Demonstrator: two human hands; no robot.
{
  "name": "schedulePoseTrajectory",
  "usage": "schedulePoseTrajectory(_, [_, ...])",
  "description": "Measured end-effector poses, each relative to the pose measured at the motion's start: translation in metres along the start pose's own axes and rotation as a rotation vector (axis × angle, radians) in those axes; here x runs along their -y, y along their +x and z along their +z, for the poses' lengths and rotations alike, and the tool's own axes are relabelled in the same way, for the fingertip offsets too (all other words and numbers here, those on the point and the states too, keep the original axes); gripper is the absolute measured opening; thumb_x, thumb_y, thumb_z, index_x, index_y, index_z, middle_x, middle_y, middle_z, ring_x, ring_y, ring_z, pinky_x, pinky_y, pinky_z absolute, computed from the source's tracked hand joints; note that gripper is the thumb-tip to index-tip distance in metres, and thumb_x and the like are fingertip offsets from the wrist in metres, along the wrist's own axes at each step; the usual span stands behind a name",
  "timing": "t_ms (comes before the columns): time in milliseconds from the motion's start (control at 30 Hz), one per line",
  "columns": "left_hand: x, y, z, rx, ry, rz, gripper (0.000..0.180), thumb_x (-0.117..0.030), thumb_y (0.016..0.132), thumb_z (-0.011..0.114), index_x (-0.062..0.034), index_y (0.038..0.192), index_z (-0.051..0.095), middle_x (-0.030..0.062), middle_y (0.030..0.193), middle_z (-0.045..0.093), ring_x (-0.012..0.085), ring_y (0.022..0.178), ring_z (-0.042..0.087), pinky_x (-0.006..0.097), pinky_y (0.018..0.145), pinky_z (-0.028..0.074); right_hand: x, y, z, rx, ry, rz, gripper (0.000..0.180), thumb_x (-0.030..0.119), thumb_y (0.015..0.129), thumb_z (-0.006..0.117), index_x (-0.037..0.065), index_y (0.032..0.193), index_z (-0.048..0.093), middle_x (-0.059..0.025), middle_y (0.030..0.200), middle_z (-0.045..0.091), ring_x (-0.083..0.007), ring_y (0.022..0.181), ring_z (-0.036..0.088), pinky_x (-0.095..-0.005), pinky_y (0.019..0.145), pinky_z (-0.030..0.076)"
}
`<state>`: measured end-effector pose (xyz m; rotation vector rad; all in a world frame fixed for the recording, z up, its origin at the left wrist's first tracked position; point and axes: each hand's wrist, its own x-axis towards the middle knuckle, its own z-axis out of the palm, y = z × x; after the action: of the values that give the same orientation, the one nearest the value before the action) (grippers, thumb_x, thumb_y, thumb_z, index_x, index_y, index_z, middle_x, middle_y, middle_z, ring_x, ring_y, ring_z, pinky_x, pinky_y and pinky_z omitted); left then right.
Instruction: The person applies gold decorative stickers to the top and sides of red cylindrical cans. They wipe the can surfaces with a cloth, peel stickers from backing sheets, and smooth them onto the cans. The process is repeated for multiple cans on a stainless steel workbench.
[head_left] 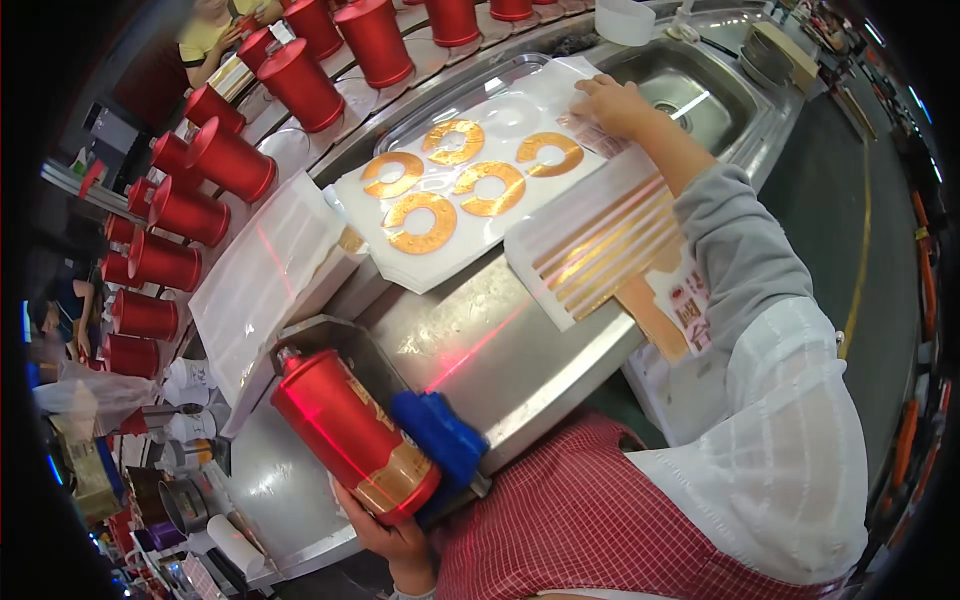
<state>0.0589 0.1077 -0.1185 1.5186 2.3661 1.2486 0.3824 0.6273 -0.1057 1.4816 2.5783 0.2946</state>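
Lining the far left edge of the steel surface (pixel 500 350), a row of red bottles (pixel 165 262) lies beside a white backing sheet (pixel 262 275). At the near edge, the left hand (pixel 385 535) wraps its grip around the base of a red bottle with a gold band (pixel 350 432), tilted beside a blue block (pixel 437 432). Mid-surface, a white sheet holds gold ring labels (pixel 460 185). Rightward lie gold strip labels (pixel 605 245). At the far right corner, by the sink (pixel 690 95), the right hand (pixel 612 105) presses its fingers flat on the sheet's edge, pinching nothing visible.
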Motion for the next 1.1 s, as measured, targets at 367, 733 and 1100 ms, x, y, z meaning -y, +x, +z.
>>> schedulePoseTrajectory(367, [0.02, -0.012, 0.009, -0.053, -0.112, 0.041, 0.1, -0.046, 0.081, 0.073, 0.0118, 0.145, 0.022, 0.0297, 0.14, 0.042, 0.0417, 0.129, 0.045, 0.049, 0.107, 0.035, 0.005, 0.045, 0.003, 0.001, -0.058, 0.011, 0.047, 0.011, 0.087, 0.058, 0.039, 0.125, 0.062, -0.0048, 0.146, 0.042, -0.0281, 0.135, 0.037, -0.0567, 0.096, 0.041])
schedulePoseTrajectory(733, [0.018, -0.017, 0.011, -0.005, -0.181, -0.086, 0.082, -0.038, 0.094, 0.06, 0.0044, 0.149, 0.017, 0.0208, 0.146, 0.039, 0.0314, 0.129, 0.046, 0.044, 0.108, 0.037, -0.032, 0.138, 0.034, -0.068, 0.157, 0.085, 0.05, 0.053, 0.074, 0.073, 0.023, 0.115, 0.067, -0.0211, 0.137, 0.045, -0.0437, 0.119, 0.049, -0.0482, 0.099, 0.044])
schedulePoseTrajectory(1100, [0.02, -0.015, 0.009, 0.077, -0.153, -0.048, 0.082, -0.034, 0.092, 0.062, 0.0021, 0.149, 0.016, 0.0218, 0.148, 0.035, 0.0373, 0.129, 0.045, 0.049, 0.106, 0.039, -0.028, 0.161, 0.057, -0.585, 0.243, 0.144, 0.018, 0.024, 0.071, 0.073, 0.012, 0.083, 0.067, -0.0161, 0.107, 0.059, -0.0352, 0.1, 0.058, -0.0447, 0.086, 0.049])
